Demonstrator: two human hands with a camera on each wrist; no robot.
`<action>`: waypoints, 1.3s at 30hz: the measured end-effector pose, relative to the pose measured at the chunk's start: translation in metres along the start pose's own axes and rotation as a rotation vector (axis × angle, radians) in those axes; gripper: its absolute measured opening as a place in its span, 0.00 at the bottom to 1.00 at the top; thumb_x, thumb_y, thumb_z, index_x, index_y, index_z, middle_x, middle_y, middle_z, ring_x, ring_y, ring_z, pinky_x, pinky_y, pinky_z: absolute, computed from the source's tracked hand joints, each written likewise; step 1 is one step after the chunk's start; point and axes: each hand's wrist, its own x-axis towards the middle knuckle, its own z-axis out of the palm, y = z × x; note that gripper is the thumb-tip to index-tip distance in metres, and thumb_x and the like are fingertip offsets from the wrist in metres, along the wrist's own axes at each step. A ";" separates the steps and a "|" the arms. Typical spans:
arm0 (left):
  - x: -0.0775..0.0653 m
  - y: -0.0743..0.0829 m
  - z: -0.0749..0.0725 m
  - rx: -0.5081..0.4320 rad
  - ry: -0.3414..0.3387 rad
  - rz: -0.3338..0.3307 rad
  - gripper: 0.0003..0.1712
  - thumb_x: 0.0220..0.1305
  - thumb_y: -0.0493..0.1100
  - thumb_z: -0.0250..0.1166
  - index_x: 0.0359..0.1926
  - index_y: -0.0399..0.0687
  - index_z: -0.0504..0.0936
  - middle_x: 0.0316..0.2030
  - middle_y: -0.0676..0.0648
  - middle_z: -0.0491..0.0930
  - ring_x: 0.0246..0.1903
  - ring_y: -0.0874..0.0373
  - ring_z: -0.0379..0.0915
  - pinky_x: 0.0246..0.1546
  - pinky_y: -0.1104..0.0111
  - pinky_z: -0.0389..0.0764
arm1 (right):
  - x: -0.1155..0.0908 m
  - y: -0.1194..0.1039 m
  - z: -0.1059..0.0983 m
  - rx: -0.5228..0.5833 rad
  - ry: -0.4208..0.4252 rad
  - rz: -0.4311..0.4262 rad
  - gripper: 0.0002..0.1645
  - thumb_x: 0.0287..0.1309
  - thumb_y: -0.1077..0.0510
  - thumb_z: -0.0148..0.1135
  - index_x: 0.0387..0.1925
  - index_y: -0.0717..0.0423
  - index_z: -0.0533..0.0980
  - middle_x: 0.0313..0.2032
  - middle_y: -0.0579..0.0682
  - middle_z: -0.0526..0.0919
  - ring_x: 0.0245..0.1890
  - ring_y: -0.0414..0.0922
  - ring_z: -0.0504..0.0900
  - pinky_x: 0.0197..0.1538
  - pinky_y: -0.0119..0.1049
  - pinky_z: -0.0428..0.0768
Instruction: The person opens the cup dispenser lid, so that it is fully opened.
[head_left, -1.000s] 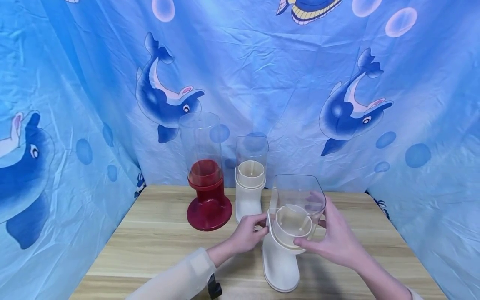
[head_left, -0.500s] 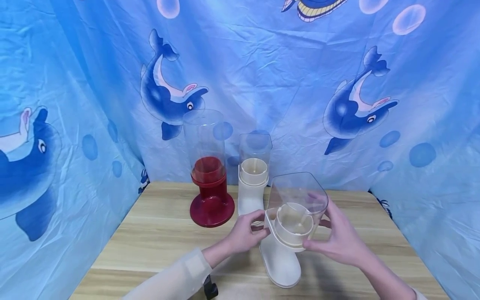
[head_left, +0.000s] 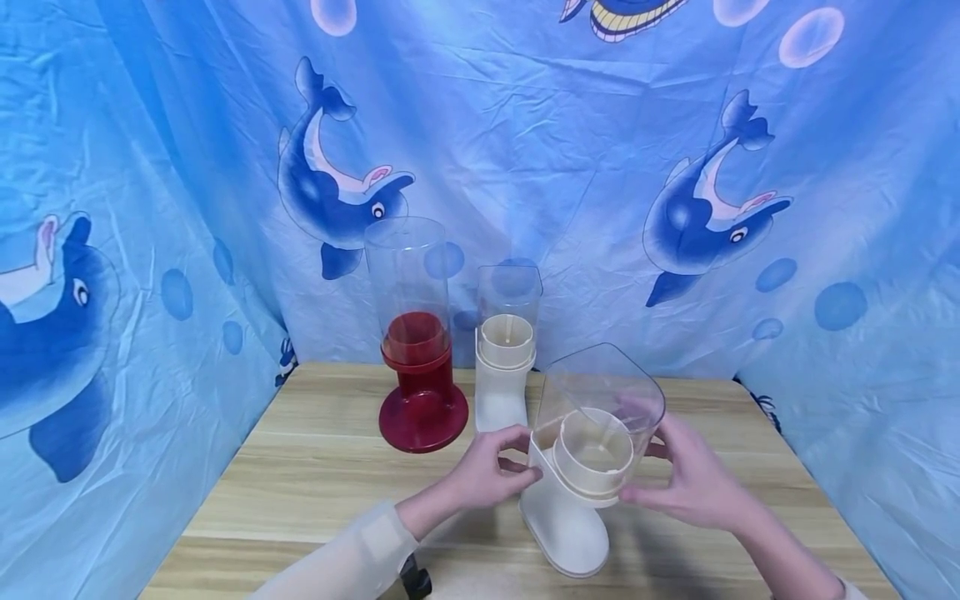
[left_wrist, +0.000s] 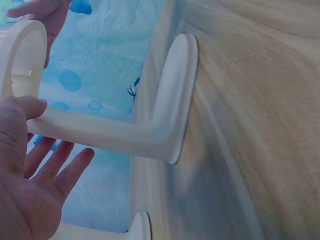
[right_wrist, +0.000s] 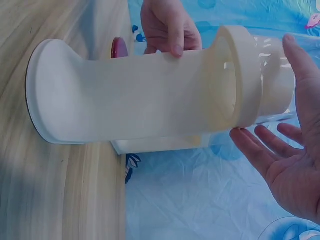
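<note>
A white dispenser (head_left: 566,533) with a square clear container (head_left: 600,383) on top stands on the table near the front. My left hand (head_left: 491,471) holds the left edge of its column; in the left wrist view the thumb lies on one side and the fingers on the other. Around the right side of the clear container and its ring curves my right hand (head_left: 697,475), thumb in front and fingers behind. Its fingertips touch the ring (right_wrist: 245,75) in the right wrist view. A round cup-like part (head_left: 596,450) sits inside the container's bottom.
Behind stand a smaller white dispenser (head_left: 501,392) with a clear container and a red dispenser (head_left: 423,408) with a tall clear cylinder (head_left: 405,267). A blue dolphin-print curtain (head_left: 480,150) closes in the back and sides of the wooden table (head_left: 300,483).
The front dispenser has turned a little on its base, so a corner of its clear container now points away from me. Both hands have stayed on it. The head view has shifted slightly.
</note>
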 end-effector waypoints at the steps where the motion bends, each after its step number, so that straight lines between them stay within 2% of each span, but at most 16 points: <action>1: 0.001 0.002 0.000 0.003 0.004 -0.001 0.19 0.66 0.34 0.74 0.56 0.46 0.84 0.50 0.41 0.89 0.50 0.58 0.86 0.46 0.67 0.92 | 0.000 0.000 0.000 -0.002 0.001 -0.003 0.67 0.37 0.58 0.91 0.77 0.58 0.63 0.63 0.53 0.80 0.59 0.34 0.81 0.51 0.37 0.91; 4: 0.001 0.007 0.001 0.022 0.017 -0.005 0.18 0.65 0.34 0.74 0.55 0.45 0.84 0.48 0.41 0.89 0.49 0.57 0.86 0.43 0.69 0.92 | 0.000 0.001 0.002 -0.002 0.010 0.000 0.65 0.38 0.58 0.91 0.77 0.56 0.64 0.61 0.54 0.80 0.59 0.33 0.81 0.53 0.36 0.91; 8: -0.003 0.011 0.001 0.023 0.021 -0.004 0.23 0.63 0.32 0.75 0.59 0.42 0.82 0.49 0.40 0.88 0.47 0.59 0.86 0.40 0.71 0.91 | 0.000 0.002 -0.001 0.032 0.007 0.011 0.63 0.38 0.60 0.90 0.76 0.57 0.65 0.60 0.56 0.82 0.58 0.33 0.82 0.55 0.34 0.90; 12: -0.006 0.014 0.000 0.014 0.015 0.009 0.30 0.61 0.33 0.76 0.64 0.40 0.79 0.52 0.38 0.87 0.47 0.60 0.85 0.41 0.70 0.92 | -0.002 0.001 -0.004 0.021 -0.005 0.016 0.63 0.39 0.60 0.91 0.76 0.55 0.65 0.61 0.51 0.82 0.58 0.34 0.82 0.58 0.33 0.88; 16: -0.002 0.018 -0.001 0.052 0.015 0.018 0.31 0.60 0.34 0.76 0.65 0.40 0.78 0.52 0.39 0.86 0.45 0.63 0.83 0.38 0.70 0.91 | -0.002 -0.004 -0.003 -0.045 0.016 0.004 0.66 0.35 0.58 0.92 0.76 0.55 0.65 0.60 0.46 0.81 0.58 0.35 0.82 0.58 0.31 0.87; 20: -0.002 0.023 0.001 0.087 0.042 -0.001 0.30 0.60 0.34 0.75 0.64 0.40 0.79 0.52 0.41 0.85 0.42 0.66 0.82 0.35 0.73 0.90 | 0.000 -0.008 -0.001 -0.056 0.044 0.011 0.62 0.37 0.59 0.92 0.74 0.56 0.68 0.60 0.51 0.82 0.58 0.32 0.81 0.55 0.30 0.88; 23: -0.005 0.024 0.001 0.077 0.062 -0.018 0.31 0.60 0.35 0.76 0.64 0.41 0.79 0.53 0.40 0.86 0.41 0.67 0.82 0.35 0.73 0.90 | 0.002 -0.010 -0.001 -0.023 0.043 0.023 0.58 0.40 0.61 0.90 0.73 0.56 0.69 0.64 0.56 0.80 0.60 0.30 0.79 0.54 0.31 0.89; 28: -0.003 0.018 -0.004 0.045 0.064 0.002 0.34 0.57 0.38 0.79 0.64 0.44 0.79 0.48 0.40 0.87 0.40 0.61 0.83 0.38 0.71 0.91 | 0.004 -0.013 -0.003 0.011 0.041 0.038 0.56 0.41 0.64 0.89 0.72 0.56 0.69 0.64 0.58 0.80 0.59 0.31 0.80 0.51 0.32 0.90; 33: 0.002 0.010 -0.006 0.000 -0.003 0.004 0.40 0.55 0.37 0.80 0.68 0.42 0.75 0.44 0.38 0.83 0.37 0.60 0.83 0.36 0.71 0.91 | 0.004 -0.019 -0.003 -0.025 0.043 0.079 0.57 0.37 0.60 0.91 0.70 0.54 0.71 0.62 0.54 0.81 0.53 0.35 0.83 0.45 0.32 0.90; 39: -0.002 0.020 -0.006 0.006 0.007 -0.009 0.37 0.56 0.39 0.79 0.67 0.41 0.77 0.37 0.42 0.82 0.33 0.64 0.81 0.32 0.70 0.90 | 0.007 -0.024 -0.003 -0.010 0.016 0.148 0.57 0.37 0.61 0.91 0.70 0.51 0.70 0.67 0.56 0.78 0.59 0.31 0.80 0.50 0.34 0.91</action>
